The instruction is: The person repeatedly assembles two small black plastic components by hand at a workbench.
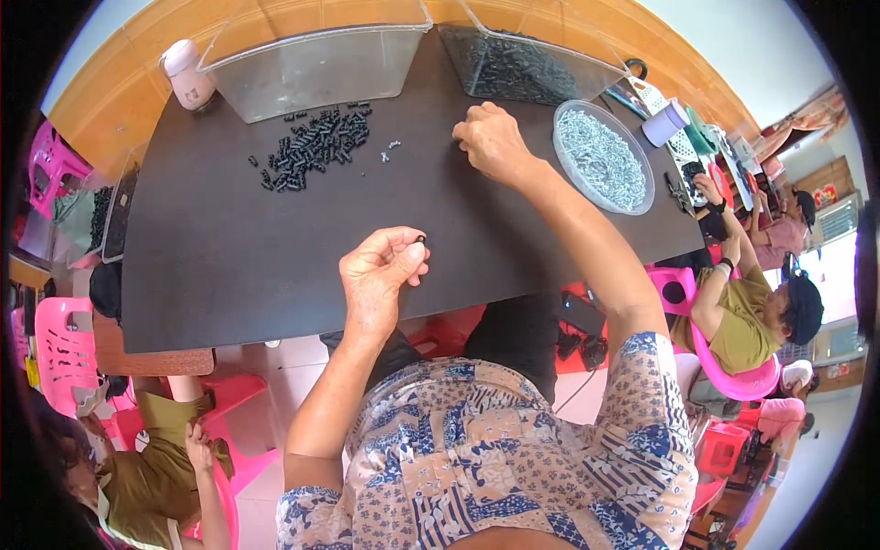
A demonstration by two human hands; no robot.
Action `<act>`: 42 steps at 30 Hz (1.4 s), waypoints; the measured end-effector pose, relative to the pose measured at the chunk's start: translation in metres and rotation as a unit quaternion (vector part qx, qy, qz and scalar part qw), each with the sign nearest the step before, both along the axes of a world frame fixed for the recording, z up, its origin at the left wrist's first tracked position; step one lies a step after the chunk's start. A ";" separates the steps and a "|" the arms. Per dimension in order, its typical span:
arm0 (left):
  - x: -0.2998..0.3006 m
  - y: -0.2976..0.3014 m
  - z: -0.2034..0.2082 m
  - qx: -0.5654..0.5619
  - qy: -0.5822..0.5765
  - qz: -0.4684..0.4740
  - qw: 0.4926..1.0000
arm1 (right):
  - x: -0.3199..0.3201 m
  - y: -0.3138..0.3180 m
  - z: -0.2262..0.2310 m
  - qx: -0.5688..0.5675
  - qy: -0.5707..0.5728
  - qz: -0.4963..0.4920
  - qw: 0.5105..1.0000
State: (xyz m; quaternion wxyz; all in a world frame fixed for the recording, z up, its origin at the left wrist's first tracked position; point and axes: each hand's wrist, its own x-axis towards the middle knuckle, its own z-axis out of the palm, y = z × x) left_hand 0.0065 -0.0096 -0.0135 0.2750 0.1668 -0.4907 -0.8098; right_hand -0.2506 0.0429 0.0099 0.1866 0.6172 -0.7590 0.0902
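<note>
- L hand (380, 266): thumb + index pinch a small black piece (421, 239), mostly hidden by the fingertips; it's above the near part of the table, palm turned inward.
- R hand (495, 142): at approx 1–2 o'clock from L, over the tabletop, fingers curled down; can't tell if they grip anything.
- Few loose small silver metal screws (385, 157): 12 o'clock from L hand, on the table.
- Heap of short black ridged cylindrical plastic parts (316, 148): 11 o'clock from L hand.
- Round clear plastic tub (570, 186) w/ many silver screws (600, 158): 3 o'clock from R hand, well apart.
- Clear rectangular plastic bin (330, 78): 12 o'clock from heap, just beyond it.
- 2nd clear bin, w/ black parts (522, 69) inside: approx 12–1 o'clock from R hand.
- Pale pink bottle (188, 78): 10 o'clock from heap.
- Lilac-and-white cylinder (666, 123): 2 o'clock from tub.
- All around a dark brown table (238, 247); co-workers in olive tops at approx 4 + 7–8 o'clock.
</note>
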 end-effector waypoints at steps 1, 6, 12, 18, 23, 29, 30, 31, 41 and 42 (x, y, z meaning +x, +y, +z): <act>0.000 0.000 0.000 0.000 -0.001 0.002 1.000 | 0.002 -0.002 0.000 0.034 0.043 -0.007 0.999; 0.001 0.000 -0.002 -0.006 -0.002 0.006 1.000 | 0.007 -0.008 0.002 0.037 0.088 0.014 0.995; 0.001 0.000 -0.002 -0.008 0.001 0.007 1.000 | 0.021 -0.013 0.000 -0.049 0.035 0.046 0.997; 0.002 -0.001 -0.004 -0.010 0.007 0.011 1.000 | 0.067 0.005 0.014 -0.131 -0.256 0.045 0.957; 0.003 -0.001 0.000 0.000 -0.001 0.002 1.000 | 0.091 0.029 0.010 -0.132 -0.504 0.052 0.852; 0.007 0.001 0.004 0.005 -0.015 0.003 1.000 | 0.123 0.050 0.025 -0.113 -0.582 0.042 0.804; 0.007 0.001 0.004 0.007 -0.010 0.003 1.000 | 0.126 0.051 0.027 -0.136 -0.622 0.034 0.770; 0.008 0.003 0.005 0.007 -0.012 0.002 1.000 | 0.126 0.053 0.027 -0.137 -0.624 0.033 0.769; 0.016 0.013 0.011 -0.035 -0.022 0.006 0.999 | 0.136 0.057 0.029 -0.144 -0.418 0.121 0.889; 0.017 0.014 0.011 -0.043 -0.025 0.005 0.999 | 0.136 0.057 0.028 -0.160 -0.388 0.133 0.898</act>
